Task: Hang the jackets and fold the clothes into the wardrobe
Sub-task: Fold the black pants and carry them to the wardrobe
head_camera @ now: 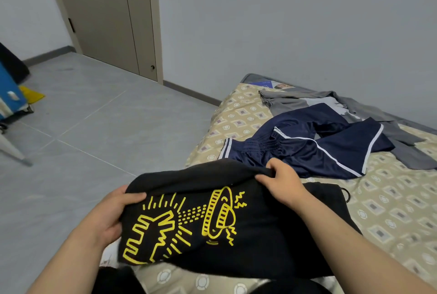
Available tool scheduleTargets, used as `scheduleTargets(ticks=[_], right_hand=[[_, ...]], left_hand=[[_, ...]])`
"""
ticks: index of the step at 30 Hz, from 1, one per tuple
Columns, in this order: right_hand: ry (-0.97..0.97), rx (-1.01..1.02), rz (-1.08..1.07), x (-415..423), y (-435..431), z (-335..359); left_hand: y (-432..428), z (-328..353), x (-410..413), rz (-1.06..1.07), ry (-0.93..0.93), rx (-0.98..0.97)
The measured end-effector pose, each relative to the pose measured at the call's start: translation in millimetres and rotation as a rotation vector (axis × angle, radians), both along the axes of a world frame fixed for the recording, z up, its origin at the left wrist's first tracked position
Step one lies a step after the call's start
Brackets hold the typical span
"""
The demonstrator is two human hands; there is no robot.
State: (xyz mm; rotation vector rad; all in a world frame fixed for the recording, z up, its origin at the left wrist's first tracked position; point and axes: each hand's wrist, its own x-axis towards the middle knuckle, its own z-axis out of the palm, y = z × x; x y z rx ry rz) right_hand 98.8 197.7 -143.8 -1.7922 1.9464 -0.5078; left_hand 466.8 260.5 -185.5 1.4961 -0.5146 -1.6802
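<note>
A black sweatshirt (248, 241) with a yellow line drawing lies partly folded over the near corner of the bed. My left hand (111, 215) grips its left edge, thumb on top of the cloth. My right hand (281, 180) pinches the folded upper edge on the right. Beyond it, navy track trousers (314, 149) with white stripes lie crumpled on the bed. A grey jacket (376, 111) lies spread out behind them, near the wall.
The bed (402, 211) has a beige patterned cover and fills the right side. Grey tiled floor (94, 128) spreads to the left. A beige door (106, 15) stands shut in the far wall. A blue bag (9, 95) and a chair leg (11, 149) sit at the left edge.
</note>
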Motion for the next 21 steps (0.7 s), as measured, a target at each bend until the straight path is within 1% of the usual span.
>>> scheduleTargets(ticks=[1,2,3,4,5,6,7,8,9,10,12,13,15,18,21], right_hand=[[0.028,-0.056,-0.052,3,2,0],[0.092,-0.077,-0.048,5,3,-3],[0.167,-0.039,0.003,8,4,-6],[0.227,0.064,0.080,12,5,-9],[0.260,0.195,0.156,15,6,-10],[0.254,0.320,0.202,18,7,-9],[0.234,0.403,0.224,20,7,-7],[0.216,0.431,0.238,22,7,-5],[0.210,0.418,0.248,23,6,-3],[0.210,0.386,0.257,24,4,-3],[0.205,0.359,0.283,27,-1,-4],[0.194,0.369,0.289,29,-2,-5],[0.180,0.389,0.281,32,-5,-7],[0.176,0.364,0.299,34,-6,-10],[0.083,0.464,0.273,31,-8,3]], left_hand=[[1,-4,4,-0.055,-0.164,0.064],[1,-9,5,-0.126,-0.326,0.126],[1,-12,4,-0.204,-0.456,0.180],[0,-14,1,-0.276,-0.535,0.222],[0,-15,-5,-0.331,-0.556,0.253],[-1,-17,-10,-0.368,-0.537,0.268],[-1,-17,-16,-0.391,-0.515,0.278],[-1,-17,-23,-0.381,-0.482,0.267],[-3,-17,-28,-0.342,-0.436,0.252],[-6,-17,-33,-0.271,-0.348,0.242],[-12,-16,-39,-0.124,-0.105,0.250],[-15,-17,-40,-0.080,-0.023,0.258],[-18,-16,-38,-0.091,0.043,0.275],[-15,-8,-30,-0.178,0.069,0.310],[-8,8,-13,-0.183,0.146,0.319]])
